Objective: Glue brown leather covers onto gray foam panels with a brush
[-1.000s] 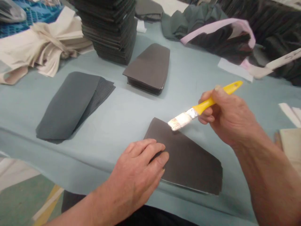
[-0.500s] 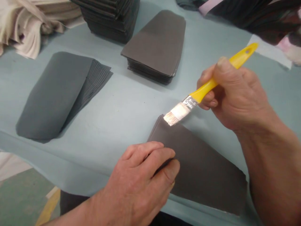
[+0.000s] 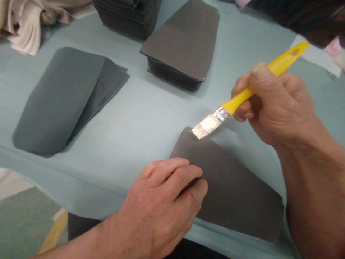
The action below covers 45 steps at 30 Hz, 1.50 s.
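Observation:
My right hand (image 3: 275,97) is closed around the yellow handle of a flat paintbrush (image 3: 239,99). Its pale bristles, tipped down to the left, are at the upper corner of a small stack of dark grey-brown tapered panels (image 3: 237,187). Whether the bristles touch the top panel I cannot tell. My left hand (image 3: 167,201) is closed on the left edge of that stack, its fingers bent and close together on top. What its fingertips do underneath is hidden.
Fanned dark grey-green panels (image 3: 59,97) lie at left. Beyond are a neat pile of brown-grey panels (image 3: 185,43) and a tall dark stack (image 3: 132,18). Beige cloth strips (image 3: 29,25) sit far left, dark fabric (image 3: 291,18) far right. A blue-green cover (image 3: 151,133) drapes the table.
The view has shifted slightly, so the far piles sit higher in the picture. The brush and right hand appear a little further right and up. Both hands keep their hold.

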Each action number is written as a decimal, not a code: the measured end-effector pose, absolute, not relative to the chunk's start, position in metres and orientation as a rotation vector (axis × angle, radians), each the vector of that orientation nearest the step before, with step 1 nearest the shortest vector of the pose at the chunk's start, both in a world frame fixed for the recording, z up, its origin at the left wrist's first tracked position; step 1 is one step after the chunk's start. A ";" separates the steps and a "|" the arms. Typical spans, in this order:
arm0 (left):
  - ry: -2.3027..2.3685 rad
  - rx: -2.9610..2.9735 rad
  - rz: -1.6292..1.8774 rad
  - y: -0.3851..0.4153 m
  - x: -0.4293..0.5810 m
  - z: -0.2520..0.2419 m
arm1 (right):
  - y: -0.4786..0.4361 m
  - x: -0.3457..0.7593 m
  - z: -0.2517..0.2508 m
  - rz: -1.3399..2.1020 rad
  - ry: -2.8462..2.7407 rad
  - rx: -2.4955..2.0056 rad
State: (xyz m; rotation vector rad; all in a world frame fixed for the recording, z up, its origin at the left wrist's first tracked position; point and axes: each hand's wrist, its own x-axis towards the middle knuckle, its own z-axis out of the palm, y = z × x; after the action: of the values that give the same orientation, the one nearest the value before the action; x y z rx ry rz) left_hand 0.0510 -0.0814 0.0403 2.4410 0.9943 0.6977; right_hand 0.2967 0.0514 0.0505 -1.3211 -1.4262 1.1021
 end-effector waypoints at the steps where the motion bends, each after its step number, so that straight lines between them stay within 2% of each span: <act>1: 0.999 2.443 0.701 -0.081 0.051 0.041 | 0.051 0.299 0.051 1.107 -1.427 -1.324; 19: 1.017 2.494 0.698 -0.079 0.051 0.042 | 0.061 0.279 0.052 1.184 -1.421 -1.202; 45: 1.041 2.542 0.625 -0.083 0.051 0.037 | 0.039 0.326 0.052 1.215 -1.487 -1.289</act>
State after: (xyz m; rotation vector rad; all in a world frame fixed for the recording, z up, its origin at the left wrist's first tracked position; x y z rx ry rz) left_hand 0.0510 -0.0827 0.0374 2.5415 1.0407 0.6251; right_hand 0.3258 0.0391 0.0518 -1.2892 -1.4870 1.2146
